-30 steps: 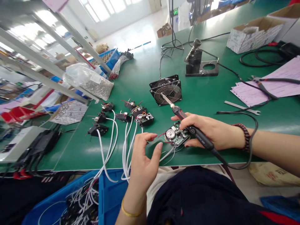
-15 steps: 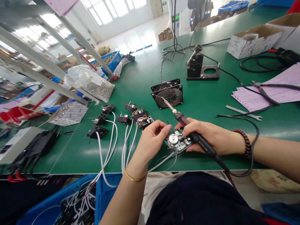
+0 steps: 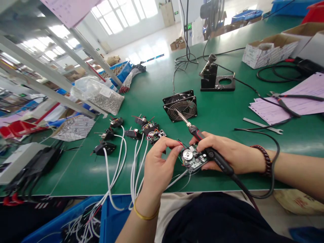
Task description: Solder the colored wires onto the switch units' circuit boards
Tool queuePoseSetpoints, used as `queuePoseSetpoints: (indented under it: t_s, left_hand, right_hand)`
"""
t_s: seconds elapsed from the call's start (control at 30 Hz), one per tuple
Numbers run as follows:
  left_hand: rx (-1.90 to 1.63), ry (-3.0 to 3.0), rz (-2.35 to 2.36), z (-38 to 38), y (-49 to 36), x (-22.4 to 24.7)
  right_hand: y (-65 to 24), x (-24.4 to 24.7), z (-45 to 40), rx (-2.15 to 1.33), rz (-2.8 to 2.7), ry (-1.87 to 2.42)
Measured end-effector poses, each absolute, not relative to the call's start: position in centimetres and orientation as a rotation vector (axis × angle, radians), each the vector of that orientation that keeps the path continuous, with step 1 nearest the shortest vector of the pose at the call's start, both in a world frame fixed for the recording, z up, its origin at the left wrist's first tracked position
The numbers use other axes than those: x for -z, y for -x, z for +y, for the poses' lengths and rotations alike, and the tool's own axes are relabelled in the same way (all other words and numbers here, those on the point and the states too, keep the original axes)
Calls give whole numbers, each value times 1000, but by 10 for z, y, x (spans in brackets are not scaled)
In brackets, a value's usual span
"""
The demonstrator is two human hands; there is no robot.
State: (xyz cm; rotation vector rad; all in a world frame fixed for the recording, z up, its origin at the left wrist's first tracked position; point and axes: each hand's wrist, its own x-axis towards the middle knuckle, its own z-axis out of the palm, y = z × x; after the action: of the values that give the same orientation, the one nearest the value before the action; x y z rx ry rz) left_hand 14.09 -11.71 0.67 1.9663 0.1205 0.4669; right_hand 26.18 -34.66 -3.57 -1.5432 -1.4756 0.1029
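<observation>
My right hand [image 3: 226, 152] is closed round a black soldering iron [image 3: 218, 159], and its fingers also steady a small circuit board [image 3: 198, 163] with a round metal motor [image 3: 187, 155]. The iron's metal tip points up and away, in front of a black fan [image 3: 182, 107]. At the board's left edge, my left hand [image 3: 159, 163] pinches a thin red wire [image 3: 181, 144] between thumb and forefinger. A dark wire stands up close by. From the board's lower side a white cable [image 3: 178, 179] runs toward the table edge. Part of the board is hidden behind my right fingers.
Several black modules [image 3: 105, 148] with white cables lie to the left, the cables hanging into a blue bin [image 3: 111, 216]. An iron stand [image 3: 209, 78] is at the back. To the right are a wrench [image 3: 263, 125], pliers [image 3: 280, 99], pink sheets [image 3: 303, 92] and a carton [image 3: 268, 52].
My left thumb and forefinger have shifted at the board's left edge, and the red wire now shows between them. The right hand keeps the iron and board; the whole view has shifted slightly.
</observation>
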Motion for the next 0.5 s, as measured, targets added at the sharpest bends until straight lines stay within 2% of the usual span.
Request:
queuePoseSetpoints:
  t_s: [0.2, 0.37, 0.5]
  left_hand:
    - [-553, -1970, -72, -121, -140, -2]
    - [-781, -2502, -208, -105, -129, -11]
    - [-582, -2431, -173, -97, -129, -12]
  right_hand:
    - [-261, 36, -346, -120, -1464, 1526]
    - [-262, 35, -346, -136, -1467, 1530]
    - [-262, 35, -347, -130, -1469, 1536]
